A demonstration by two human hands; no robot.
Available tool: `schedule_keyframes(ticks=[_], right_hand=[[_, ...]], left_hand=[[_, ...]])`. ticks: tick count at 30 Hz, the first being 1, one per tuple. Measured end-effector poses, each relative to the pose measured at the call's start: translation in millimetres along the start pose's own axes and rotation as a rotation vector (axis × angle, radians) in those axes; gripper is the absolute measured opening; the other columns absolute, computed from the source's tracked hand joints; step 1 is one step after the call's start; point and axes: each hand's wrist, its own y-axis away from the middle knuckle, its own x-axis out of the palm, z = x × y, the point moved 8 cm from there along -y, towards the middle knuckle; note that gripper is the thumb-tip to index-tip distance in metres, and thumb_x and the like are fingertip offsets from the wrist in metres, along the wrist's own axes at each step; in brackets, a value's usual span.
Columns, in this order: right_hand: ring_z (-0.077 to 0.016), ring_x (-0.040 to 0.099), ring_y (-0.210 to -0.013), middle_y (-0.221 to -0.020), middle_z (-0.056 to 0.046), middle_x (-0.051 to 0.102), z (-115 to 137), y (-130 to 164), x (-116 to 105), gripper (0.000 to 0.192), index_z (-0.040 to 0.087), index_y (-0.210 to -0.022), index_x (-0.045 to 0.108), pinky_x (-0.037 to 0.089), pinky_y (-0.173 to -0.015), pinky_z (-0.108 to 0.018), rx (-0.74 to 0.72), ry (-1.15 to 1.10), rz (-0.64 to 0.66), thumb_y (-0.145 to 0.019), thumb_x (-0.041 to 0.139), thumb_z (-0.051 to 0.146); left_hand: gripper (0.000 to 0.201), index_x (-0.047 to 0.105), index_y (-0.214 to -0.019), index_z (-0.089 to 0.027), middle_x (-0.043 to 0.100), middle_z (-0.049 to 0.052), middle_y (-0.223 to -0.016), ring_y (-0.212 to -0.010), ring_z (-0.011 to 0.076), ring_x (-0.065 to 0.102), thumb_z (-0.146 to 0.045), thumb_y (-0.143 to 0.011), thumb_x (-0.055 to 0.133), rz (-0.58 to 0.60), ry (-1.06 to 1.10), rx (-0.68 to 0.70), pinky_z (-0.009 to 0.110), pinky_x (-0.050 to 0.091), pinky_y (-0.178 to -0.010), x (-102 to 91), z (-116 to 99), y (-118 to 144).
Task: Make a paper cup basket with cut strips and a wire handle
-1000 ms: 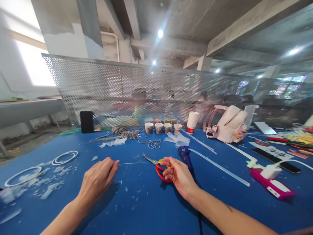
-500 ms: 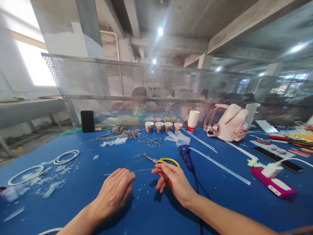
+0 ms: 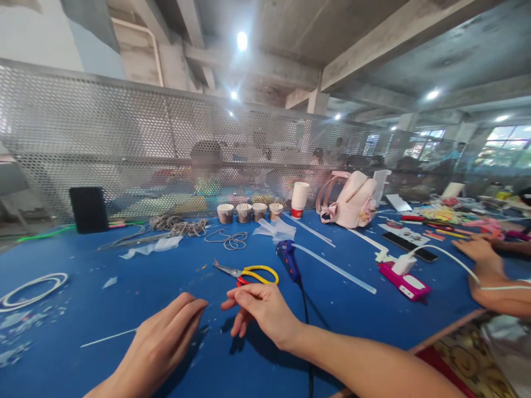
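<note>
My left hand (image 3: 161, 337) is closed, knuckles up, just above the blue table. A thin whitish strand (image 3: 108, 338) sticks out leftward from under it; its fingertips are hidden. To its right is my right hand (image 3: 265, 315), thumb and index finger together and the other fingers loosely curled. Whether anything lies in that pinch is too small to tell. Right behind this hand lies a pair of scissors (image 3: 259, 273) with yellow and red handles, blades pointing left. A blue glue gun (image 3: 288, 260) with a long clear glue stick (image 3: 336, 268) rests beyond, its cord running toward me.
Grey cord bundles (image 3: 178, 225), several paper cups (image 3: 243, 213), stacked cups (image 3: 299, 199) and a pink backpack (image 3: 354, 202) line the perforated screen. A magenta power strip (image 3: 404, 281) is to the right, near another person's hand (image 3: 481, 254). White rings (image 3: 35, 290) lie left.
The view has turned right, bringing another person's hand into sight. Earlier the strand also showed between my two hands; now it shows only left of my left hand.
</note>
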Motion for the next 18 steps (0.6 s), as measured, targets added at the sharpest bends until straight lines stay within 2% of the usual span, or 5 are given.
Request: schedule_keyframes(ticks=[3, 6, 9, 13, 18], right_hand=[[-0.0072, 0.056, -0.04, -0.071, -0.005, 0.069, 1.3, -0.5, -4.7, 0.047, 0.012, -0.075, 0.068, 0.042, -0.039, -0.018, -0.012, 0.093, -0.078, -0.062, 0.072, 0.058], [-0.0058, 0.053, -0.04, -0.066, -0.002, 0.067, 2.9, 1.6, 0.7, 0.046, 0.013, -0.073, 0.068, 0.042, -0.041, -0.018, -0.023, 0.159, -0.049, -0.064, 0.069, 0.058], [-0.0064, 0.053, -0.042, -0.067, -0.001, 0.067, 10.5, 5.9, -0.9, 0.042, 0.014, -0.074, 0.068, 0.041, -0.042, -0.018, -0.047, 0.228, -0.067, -0.069, 0.067, 0.056], [-0.0077, 0.054, -0.045, -0.067, 0.0, 0.066, 30.9, 16.3, -19.4, 0.032, 0.017, -0.074, 0.068, 0.043, -0.046, -0.02, -0.138, 0.347, -0.129, -0.076, 0.063, 0.049], [-0.0095, 0.054, -0.046, -0.059, 0.0, 0.061, 45.1, 34.1, -45.2, 0.037, 0.017, -0.067, 0.067, 0.042, -0.047, -0.02, -0.157, 0.587, -0.072, -0.084, 0.054, 0.047]], left_hand=[[0.019, 0.057, -0.101, -0.024, 0.065, 0.004, -0.085, -0.067, 0.015, 0.066, -0.027, -0.09, 0.043, -0.028, -0.025, 0.009, 0.021, 0.049, -0.062, -3.2, -3.9, -2.4], [0.02, 0.058, -0.103, -0.024, 0.064, 0.003, -0.085, -0.063, 0.0127, 0.064, -0.025, -0.091, 0.042, 0.003, -0.029, 0.043, 0.02, 0.047, -0.057, 1.1, -8.8, -2.4], [0.023, 0.059, -0.103, -0.024, 0.062, 0.003, -0.083, -0.062, 0.0115, 0.062, -0.022, -0.091, 0.039, 0.022, -0.047, 0.01, 0.019, 0.046, -0.056, 2.1, -2.5, 0.6], [0.022, 0.059, -0.103, -0.026, 0.061, 0.003, -0.085, -0.065, 0.012, 0.062, -0.025, -0.091, 0.041, -0.011, -0.098, -0.069, 0.02, 0.046, -0.058, -10.0, 16.4, 3.4], [0.017, 0.059, -0.099, -0.024, 0.06, 0.002, -0.086, -0.065, 0.0113, 0.061, -0.025, -0.091, 0.044, -0.025, -0.151, -0.114, 0.02, 0.046, -0.059, -25.7, 25.1, -5.8]])
